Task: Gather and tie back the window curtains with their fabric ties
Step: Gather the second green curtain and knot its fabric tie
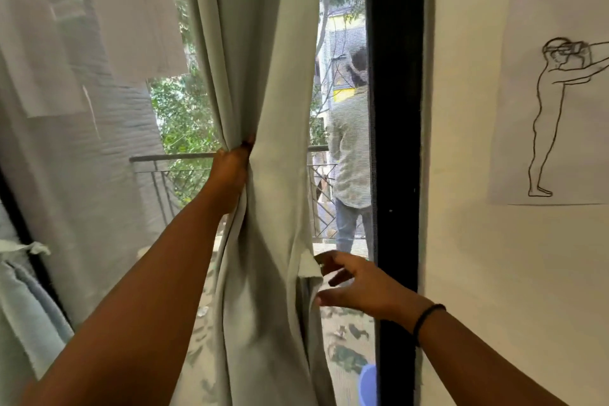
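Daylight comes through a tall window with a black frame (397,142), and everything else is placed from that frame. Just left of it hangs a pale green curtain (263,76), bunched into a vertical column with a strip of glass showing between its right edge and the frame. The left hand (232,171) is on the far side of the curtain from the frame, at about mid height, its fingers (247,142) clenched around the gathered folds. Lower down, between curtain and frame, the right hand (359,283) is spread, its fingers released and holding nothing, their tips just beside a short fabric tie (311,265) that sticks out from the curtain's right edge. A black band (427,318) circles the right wrist. Right of the frame, on the white wall, is a sheet with a line drawing (557,102) of a standing figure. Beyond the glass, close to the frame, a person (351,155) stands at a balcony railing (171,158).
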Motion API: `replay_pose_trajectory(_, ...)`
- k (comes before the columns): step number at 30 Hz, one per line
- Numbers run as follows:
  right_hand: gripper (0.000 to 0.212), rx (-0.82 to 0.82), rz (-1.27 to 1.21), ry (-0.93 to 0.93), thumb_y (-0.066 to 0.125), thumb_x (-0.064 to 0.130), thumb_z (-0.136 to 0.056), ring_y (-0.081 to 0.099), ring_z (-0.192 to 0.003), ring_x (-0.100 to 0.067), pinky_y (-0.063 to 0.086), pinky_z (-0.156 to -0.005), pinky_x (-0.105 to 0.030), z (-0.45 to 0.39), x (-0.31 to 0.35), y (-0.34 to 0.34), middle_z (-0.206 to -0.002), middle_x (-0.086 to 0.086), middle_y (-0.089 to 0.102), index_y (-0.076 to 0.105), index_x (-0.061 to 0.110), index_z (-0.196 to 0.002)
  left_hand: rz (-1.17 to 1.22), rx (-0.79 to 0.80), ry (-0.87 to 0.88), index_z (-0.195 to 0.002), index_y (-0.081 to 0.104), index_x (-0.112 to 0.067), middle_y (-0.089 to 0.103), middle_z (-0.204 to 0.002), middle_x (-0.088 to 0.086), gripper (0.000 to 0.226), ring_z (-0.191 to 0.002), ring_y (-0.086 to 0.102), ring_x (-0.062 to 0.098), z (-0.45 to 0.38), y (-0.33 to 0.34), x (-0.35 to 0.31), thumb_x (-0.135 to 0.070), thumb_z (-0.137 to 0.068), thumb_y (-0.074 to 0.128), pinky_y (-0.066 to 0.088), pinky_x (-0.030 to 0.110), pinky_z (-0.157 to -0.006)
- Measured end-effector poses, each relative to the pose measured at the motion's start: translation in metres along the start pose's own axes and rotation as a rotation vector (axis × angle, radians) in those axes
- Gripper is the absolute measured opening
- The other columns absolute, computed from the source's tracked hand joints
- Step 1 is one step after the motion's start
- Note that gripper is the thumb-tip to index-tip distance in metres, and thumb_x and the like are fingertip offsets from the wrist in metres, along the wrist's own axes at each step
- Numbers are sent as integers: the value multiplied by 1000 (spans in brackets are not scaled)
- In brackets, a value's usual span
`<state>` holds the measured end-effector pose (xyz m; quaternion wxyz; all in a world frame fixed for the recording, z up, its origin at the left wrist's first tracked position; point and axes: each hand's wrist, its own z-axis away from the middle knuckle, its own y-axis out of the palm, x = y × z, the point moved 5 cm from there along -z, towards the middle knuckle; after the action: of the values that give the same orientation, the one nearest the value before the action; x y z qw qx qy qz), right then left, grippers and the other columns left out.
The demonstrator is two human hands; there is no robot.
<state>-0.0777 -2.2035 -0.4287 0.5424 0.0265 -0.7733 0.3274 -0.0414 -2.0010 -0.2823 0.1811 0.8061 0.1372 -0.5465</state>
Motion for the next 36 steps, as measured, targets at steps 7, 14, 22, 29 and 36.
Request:
replay_pose_trajectory(7, 51, 99, -224, 9, 77, 20, -73, 63, -86, -5, 46, -77, -25, -15, 41, 7, -101, 9, 67, 59, 27, -121, 34, 116, -26, -111, 64, -1, 69, -92, 10, 25, -77, 66, 21, -32, -9, 10, -13, -90, 57, 54, 31, -70)
replay_pose_trajectory(14, 41, 136, -258, 55, 80, 34, -60, 62, -94, -18, 46, -90, -43, -44, 46, 40, -99, 0, 71, 70, 25, -98, 94, 352, -16, -91, 68, -3, 72, -65, 0, 16, -60, 69, 14, -49, 1, 17, -9, -87, 54, 55, 25, -57)
replay_pose_trajectory(22, 16, 85, 93, 216, 81, 26, -70, 63, -67, -10, 49, -65, -22, -33, 35, -32, -74, 3, 70, 71, 17, -79, 124, 412, 27, -85, 70, -12, 74, -70, 0, 23, -64, 70, 13, -61, 1, 23, -26, -94, 55, 56, 30, -63)
replay_pose_trajectory(29, 11, -54, 608, 328, 81, 27, -71, 59, -70, -4, 47, -71, -25, -41, 69, -111, -73, 12, 67, 71, 28, -77, 400, 928, -136, -83, 79, -17, 76, -86, 5, 78, -75, 73, 17, -30, 7, 20, -56, -16, 92, 58, 29, -60)
replay_pose_trajectory(36, 15, -274, 772, 171, 72, 25, -79, 56, -82, -3, 43, -78, -20, -71, 62, -81, -90, 13, 59, 70, 27, -93, 451, 1026, -260, -68, 78, -9, 73, -66, 9, 68, -57, 70, 20, -11, 4, 15, -31, -4, 91, 56, 27, -49)
